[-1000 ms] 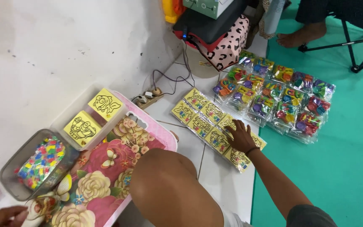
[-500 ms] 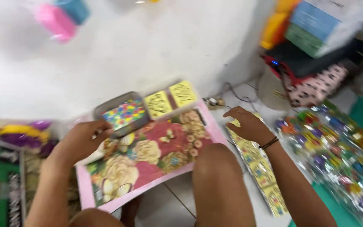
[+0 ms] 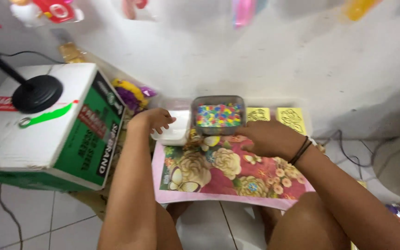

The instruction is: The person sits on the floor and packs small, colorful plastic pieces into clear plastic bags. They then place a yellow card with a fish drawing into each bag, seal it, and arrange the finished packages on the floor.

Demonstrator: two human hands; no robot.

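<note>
My left hand (image 3: 154, 119) rests with curled fingers on a white lid-like tray (image 3: 174, 131) beside a clear box (image 3: 218, 115) of small multicoloured pieces. My right hand (image 3: 264, 137) lies palm down on the floral-patterned board (image 3: 218, 173), just in front of that box, fingers toward its front edge. Whether it holds anything is hidden under the palm. Two yellow picture cards (image 3: 274, 116) lie behind my right hand by the wall.
A large green and white cardboard box (image 3: 52, 125) stands at the left with a black round stand base (image 3: 35, 92) on top. Purple and yellow packets (image 3: 130, 92) sit by the wall. Cables (image 3: 348, 153) run at the right. My knees are below the board.
The view swung left from the packets on the floor to the board. My right hand moved from the yellow cards onto the board; my left hand moved up to the white tray.
</note>
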